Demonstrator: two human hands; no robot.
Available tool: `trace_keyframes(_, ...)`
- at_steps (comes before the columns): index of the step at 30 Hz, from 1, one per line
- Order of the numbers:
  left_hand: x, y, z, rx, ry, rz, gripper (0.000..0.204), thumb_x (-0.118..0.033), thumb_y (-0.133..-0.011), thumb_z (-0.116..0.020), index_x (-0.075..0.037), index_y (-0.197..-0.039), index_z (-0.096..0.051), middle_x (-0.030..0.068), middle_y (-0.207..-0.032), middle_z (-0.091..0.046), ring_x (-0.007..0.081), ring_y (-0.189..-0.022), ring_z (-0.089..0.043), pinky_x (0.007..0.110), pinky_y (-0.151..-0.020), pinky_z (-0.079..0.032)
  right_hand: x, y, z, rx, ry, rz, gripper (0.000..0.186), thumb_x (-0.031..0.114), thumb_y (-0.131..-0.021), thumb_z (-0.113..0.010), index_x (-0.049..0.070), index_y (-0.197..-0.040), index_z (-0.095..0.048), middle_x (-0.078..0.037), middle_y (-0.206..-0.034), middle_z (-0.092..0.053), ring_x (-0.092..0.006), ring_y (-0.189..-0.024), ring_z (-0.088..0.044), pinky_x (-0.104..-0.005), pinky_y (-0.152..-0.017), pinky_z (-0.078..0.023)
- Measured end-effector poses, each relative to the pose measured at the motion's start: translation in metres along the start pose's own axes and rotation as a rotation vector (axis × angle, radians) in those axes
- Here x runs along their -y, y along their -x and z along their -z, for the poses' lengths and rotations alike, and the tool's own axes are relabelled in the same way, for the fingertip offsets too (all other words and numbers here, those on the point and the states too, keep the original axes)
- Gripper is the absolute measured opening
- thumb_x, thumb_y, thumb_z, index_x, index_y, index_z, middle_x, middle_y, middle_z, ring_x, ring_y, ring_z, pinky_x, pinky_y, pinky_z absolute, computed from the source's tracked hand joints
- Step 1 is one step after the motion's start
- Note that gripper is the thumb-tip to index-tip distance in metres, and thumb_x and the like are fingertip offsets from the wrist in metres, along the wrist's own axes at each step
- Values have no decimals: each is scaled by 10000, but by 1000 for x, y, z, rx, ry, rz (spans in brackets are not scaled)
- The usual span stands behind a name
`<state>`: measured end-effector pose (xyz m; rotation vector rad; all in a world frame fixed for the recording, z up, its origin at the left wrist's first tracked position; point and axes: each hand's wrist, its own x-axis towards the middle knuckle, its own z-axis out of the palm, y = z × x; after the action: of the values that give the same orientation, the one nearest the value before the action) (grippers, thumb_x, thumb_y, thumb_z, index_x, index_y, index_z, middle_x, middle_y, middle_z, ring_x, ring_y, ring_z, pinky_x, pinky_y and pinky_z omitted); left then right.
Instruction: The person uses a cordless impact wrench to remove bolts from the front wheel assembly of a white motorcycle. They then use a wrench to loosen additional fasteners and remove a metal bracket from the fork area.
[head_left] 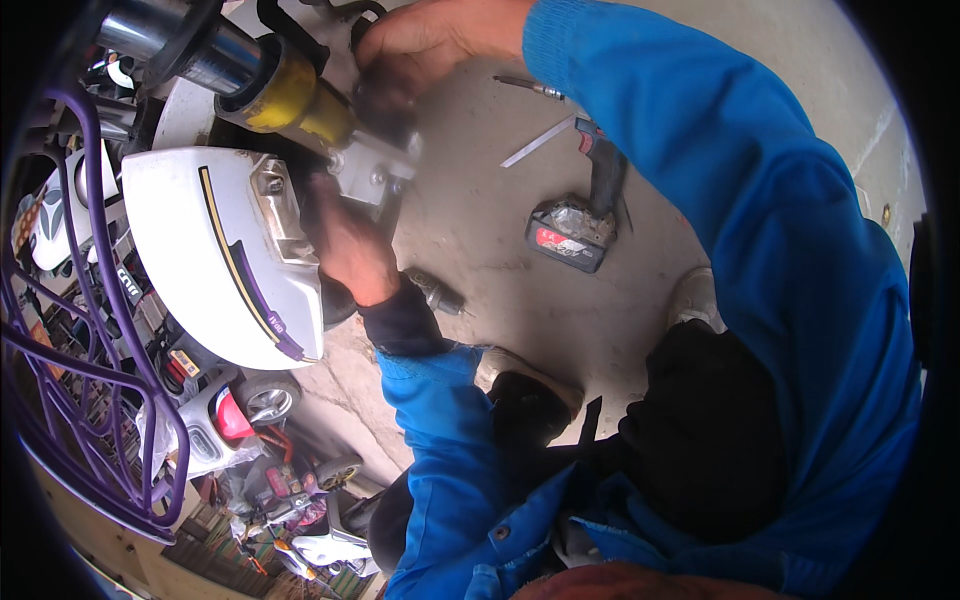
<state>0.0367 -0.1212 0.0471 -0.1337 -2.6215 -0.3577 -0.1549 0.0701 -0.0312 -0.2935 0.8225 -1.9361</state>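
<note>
A white fender (215,250) with a purple and gold stripe hangs beside a worn yellow tube (290,105) joined to a shiny metal shaft (215,55). My left hand (355,250) reaches in between the fender's metal bracket (275,205) and a pale metal clamp block (370,175) with bolts. Its fingers are in dark shadow, so their grip does not show. My right hand (430,45) bends down over the far side of the yellow tube, close to the clamp block. Its fingers curl in, blurred, and whatever lies in them cannot be made out.
On the concrete floor lie a cordless power tool (590,205) with a battery, a thin metal strip (538,142), a slim dark tool (528,88) and a small dark metal tool (435,292). Purple bent tubing (95,200) stands at left. Parked scooters (235,415) fill the lower left.
</note>
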Motion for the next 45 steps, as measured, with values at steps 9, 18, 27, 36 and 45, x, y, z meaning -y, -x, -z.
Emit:
trace_keyframes(9,-9,-15,17,259,251,20,328,-195,-1054,-563,12,-1295,-643,172,-1209,-695,265,-1099,-639,347,-1001,-468,1,6,-4,-17,-65,-77,216,194,-960,-547,10,-888,-634,-185,-758,-681,-292,-640,-634,-394,-584,-518)
trace_keyframes(18,-18,-7,3,51,534,294,474,-389,-1070,-579,56,-1208,-666,101,-1067,-698,185,-926,-594,307,-859,-467,1,15,-19,-159,-133,-51,224,174,-962,-509,-15,-910,-617,-178,-761,-659,-306,-680,-632,-436,-626,-533)
trace_keyframes(27,-33,-16,4,268,523,276,456,-328,-1084,-544,-21,-1422,-553,146,-1343,-643,269,-1185,-604,325,-1050,-433,-9,43,-7,-187,-216,144,274,120,-973,-484,-47,-1130,-635,-171,-1048,-703,-297,-945,-668,-418,-842,-541)
trace_keyframes(36,-3,-23,8,516,894,413,539,-169,-998,-581,-44,-1507,-454,241,-1408,-583,315,-1247,-600,398,-1046,-477,-62,117,-122,-449,767,481,614,135,-857,-755,15,-1411,-517,-125,-1184,-687,-236,-1065,-664,-363,-927,-536)
trace_keyframes(45,7,-15,10,371,342,-107,535,4,-926,-636,1,-1449,-520,216,-1301,-646,323,-1171,-631,378,-1010,-486,-66,111,-131,-659,1327,461,628,226,-853,-808,-15,-1360,-527,-234,-1192,-671,-358,-1075,-668,-425,-943,-531)
